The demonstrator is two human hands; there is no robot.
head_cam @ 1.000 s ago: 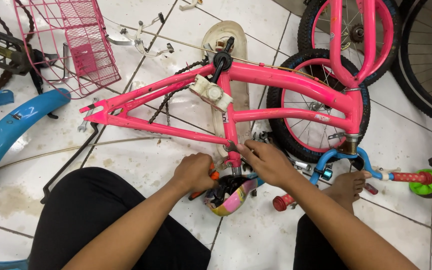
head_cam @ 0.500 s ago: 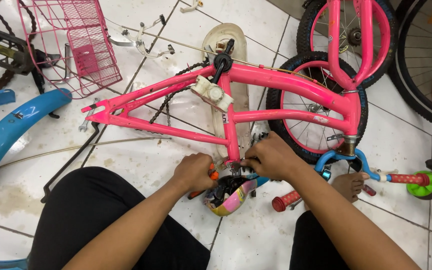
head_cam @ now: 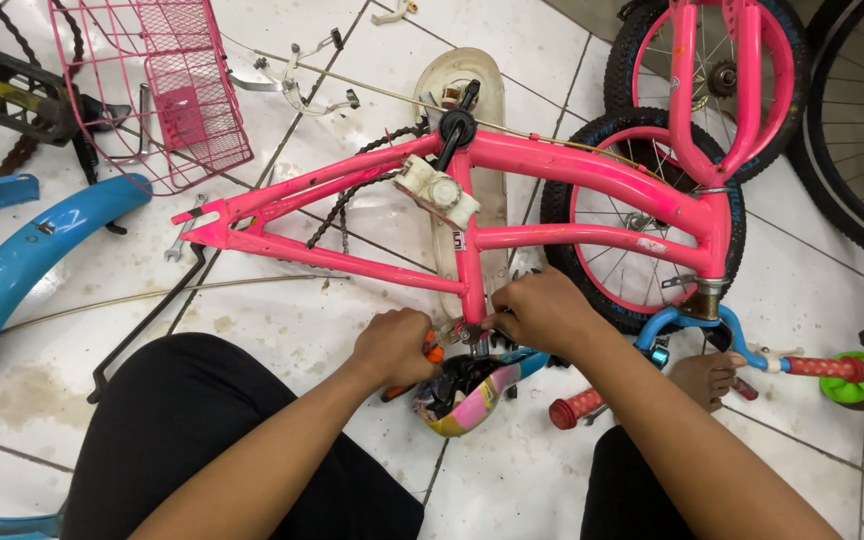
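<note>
On tiled floor, at seat clamp of pink frame (head_cam: 552,165) lying on its side | progress: saddle (head_cam: 472,395) seated at frame's tube end, clamp not yet finished; basket (head_cam: 167,85), chain, blue fender (head_cam: 22,260) off nearby | left hand (head_cam: 397,345) clenched on orange-handled tool (head_cam: 434,353) | right hand (head_cam: 542,310) gripping clamp, fingers curled tight.

White tiled floor (head_cam: 282,330) under pink bike frame (head_cam: 552,165), pink basket (head_cam: 167,90), blue fenders (head_cam: 22,265).
</note>
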